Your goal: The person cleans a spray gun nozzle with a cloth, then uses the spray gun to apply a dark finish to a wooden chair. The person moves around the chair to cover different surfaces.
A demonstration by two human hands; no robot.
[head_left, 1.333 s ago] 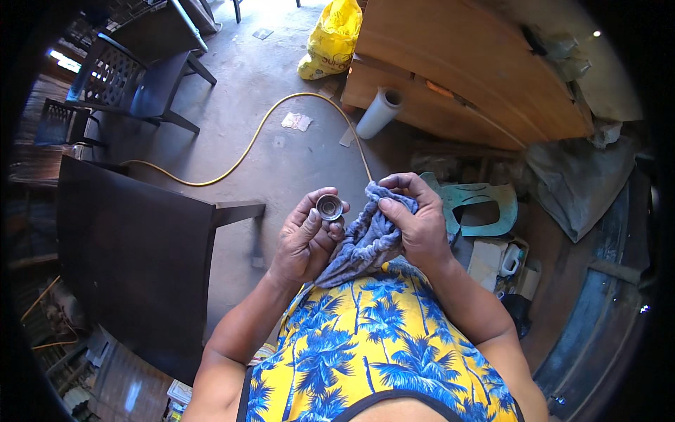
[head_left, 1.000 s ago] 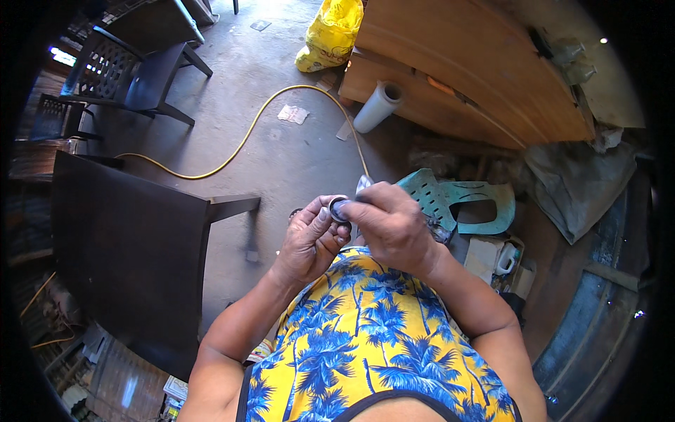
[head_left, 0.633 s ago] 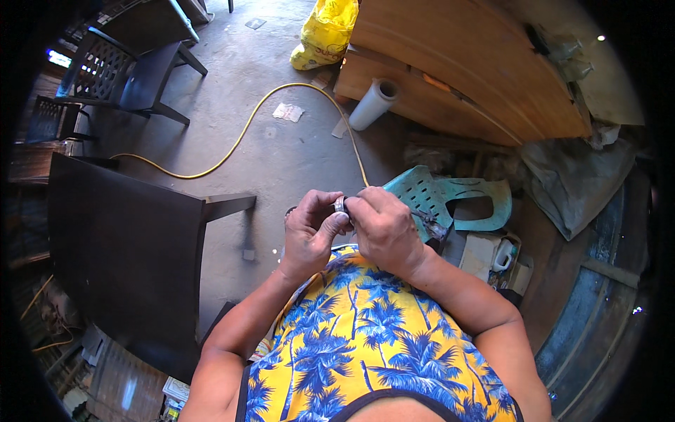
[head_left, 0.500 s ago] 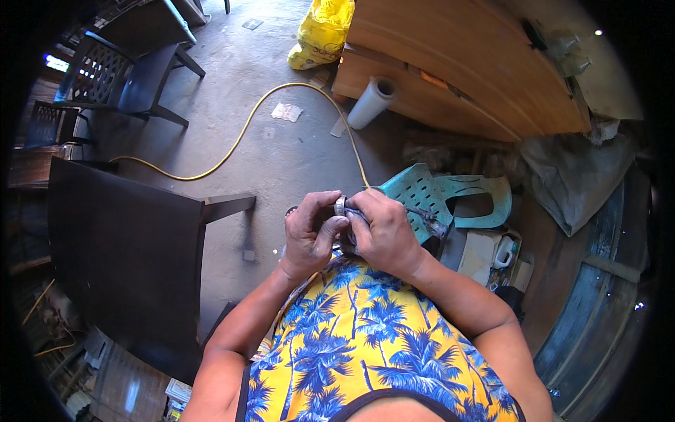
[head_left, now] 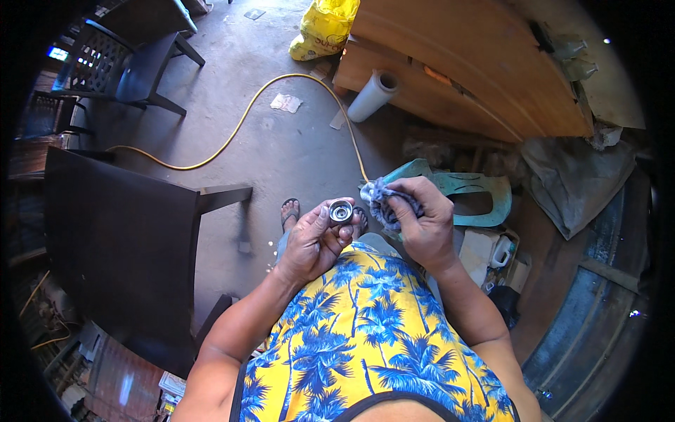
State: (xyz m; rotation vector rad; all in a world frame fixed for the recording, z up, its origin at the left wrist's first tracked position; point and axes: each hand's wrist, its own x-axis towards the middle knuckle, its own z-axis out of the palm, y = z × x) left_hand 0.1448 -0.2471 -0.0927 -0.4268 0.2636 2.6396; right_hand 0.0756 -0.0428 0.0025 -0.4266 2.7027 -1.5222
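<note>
Between the thumb and fingers of my left hand [head_left: 314,240] is a small round metal cap [head_left: 341,211], its hollow, ringed side turned up toward me. My right hand [head_left: 430,224] pinches a crumpled blue-grey rag [head_left: 387,204] just to the right of the cap, with a gap between the two. Part of the rag sticks out past the fingertips on the left. Both hands are above my lap, in front of my yellow shirt with blue palm trees.
A dark tabletop [head_left: 119,253] stands close on my left. A yellow hose [head_left: 239,126] curves over the floor. Ahead are a white plastic-film roll [head_left: 373,97], a yellow bag [head_left: 323,32] and wooden panels [head_left: 457,63]. A teal plastic chair [head_left: 485,200] is at right.
My hands have come apart; the right one has moved right with the rag, now spread more into view. The cap has turned so its hollow side faces up.
</note>
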